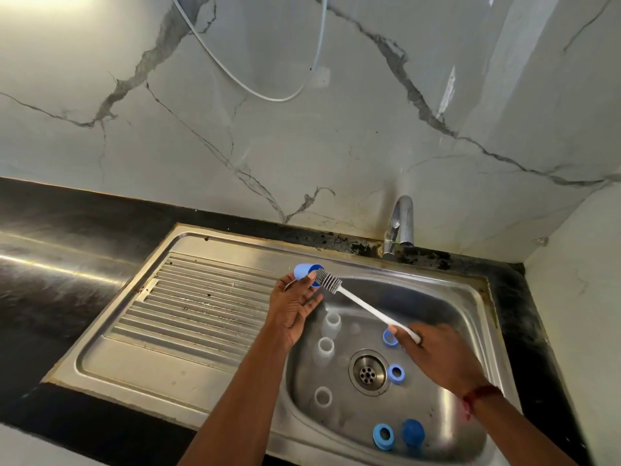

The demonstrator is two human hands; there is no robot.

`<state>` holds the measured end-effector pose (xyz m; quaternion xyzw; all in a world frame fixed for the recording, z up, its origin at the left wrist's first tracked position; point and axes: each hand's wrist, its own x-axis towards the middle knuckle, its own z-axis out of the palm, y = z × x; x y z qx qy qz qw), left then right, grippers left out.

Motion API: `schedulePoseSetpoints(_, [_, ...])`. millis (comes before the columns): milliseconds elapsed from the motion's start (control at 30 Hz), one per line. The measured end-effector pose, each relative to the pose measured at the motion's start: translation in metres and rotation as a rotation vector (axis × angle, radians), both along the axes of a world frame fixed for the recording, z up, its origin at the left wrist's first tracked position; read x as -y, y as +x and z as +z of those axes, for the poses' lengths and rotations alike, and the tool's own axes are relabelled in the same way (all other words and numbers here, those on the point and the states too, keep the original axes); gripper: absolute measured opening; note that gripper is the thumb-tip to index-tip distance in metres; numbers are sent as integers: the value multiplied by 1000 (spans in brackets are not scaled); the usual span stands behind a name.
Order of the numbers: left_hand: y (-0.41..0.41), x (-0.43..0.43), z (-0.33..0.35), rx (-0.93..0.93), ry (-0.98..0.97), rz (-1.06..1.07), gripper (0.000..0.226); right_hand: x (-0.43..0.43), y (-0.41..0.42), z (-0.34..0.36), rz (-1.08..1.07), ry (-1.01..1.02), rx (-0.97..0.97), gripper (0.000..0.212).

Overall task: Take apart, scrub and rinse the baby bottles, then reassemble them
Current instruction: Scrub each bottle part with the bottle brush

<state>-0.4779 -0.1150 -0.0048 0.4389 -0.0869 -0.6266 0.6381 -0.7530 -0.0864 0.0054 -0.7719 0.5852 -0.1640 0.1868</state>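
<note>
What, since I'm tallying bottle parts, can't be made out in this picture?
Head view only:
- blue cap: inside mostly hidden by the left hand and the brush.
- blue ring: partly covered by the right hand and the brush handle.
- pale shape on the sink floor: too faint to identify.
- right hand: its fingers are blurred.

You are working over a sink point(235, 375) that is showing brushed stainless steel, dull and scuffed, with its metal strainer point(368, 373) gleaming a little brighter. The tap point(401, 220) is shining like polished chrome. The countertop point(67, 230) is reflecting light like glossy black stone, and the wall point(302, 146) is looking like smooth, glossy veined marble. You are holding a brush point(363, 304) with a smooth white plastic handle and grey bristles, and a blue cap point(304, 271) of matt plastic. The bottles point(326, 348) are looking like cloudy, translucent plastic.
</note>
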Motion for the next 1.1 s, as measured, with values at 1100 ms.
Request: schedulePoseSetpoints(1100, [-12,-7,-35,1066,-73,-286,44,-15,-15,-26,-71,110,-8,48])
